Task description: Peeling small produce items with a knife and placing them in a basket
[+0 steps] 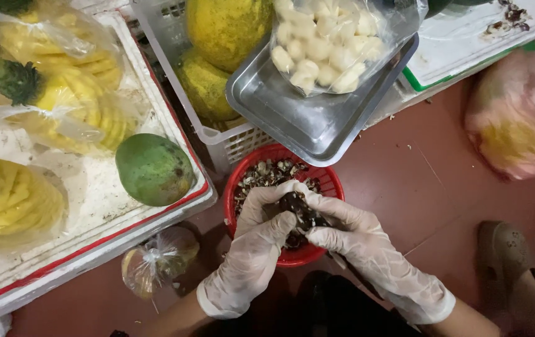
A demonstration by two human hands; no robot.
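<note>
Both my hands wear thin white gloves and meet over a red plastic basket (237, 181) on the floor. My left hand (252, 253) and my right hand (367, 246) together grip a small dark, scaly-skinned fruit (300, 209), fingertips pressed on it. The basket holds several dark peel scraps (266, 173). A thin blade seems to jut below my right hand, but it is hard to make out.
A steel tray (305, 122) above the basket carries a clear bag of peeled white pieces (326, 47). A white crate (217, 134) holds large yellow-green fruits. At left, bagged peeled pineapples (61, 100) and a green mango (153, 168) lie on a foam tray. A sandalled foot (511, 262) is at right.
</note>
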